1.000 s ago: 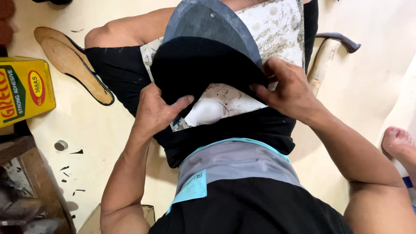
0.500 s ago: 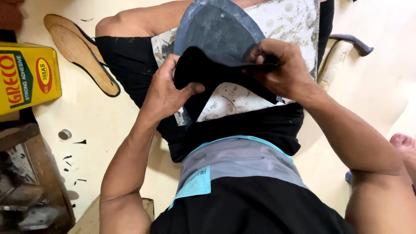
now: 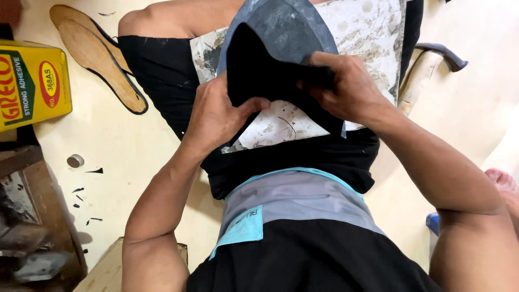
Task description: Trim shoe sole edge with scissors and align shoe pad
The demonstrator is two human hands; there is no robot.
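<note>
Down on the pale floor (image 3: 135,157), a stained white board (image 3: 367,48) lies across the lap. Over it, the grey shoe sole (image 3: 286,27) with black lining (image 3: 259,70), pinched by both hands: left hand (image 3: 216,116) at the lower edge, right hand (image 3: 346,86) clamped on its right side. Yellow adhesive tin (image 3: 32,84) sits far left, tan insole (image 3: 97,59) beside it.

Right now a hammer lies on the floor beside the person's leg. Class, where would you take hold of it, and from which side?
Judging by its pose, grip the hammer along its pale wooden handle, coming from the open floor on its outer side. The dark head points up and away, and the handle's inner side lies close against the leg and the stained board. Both hands, left hand and right hand, are busy holding the black piece.
</note>
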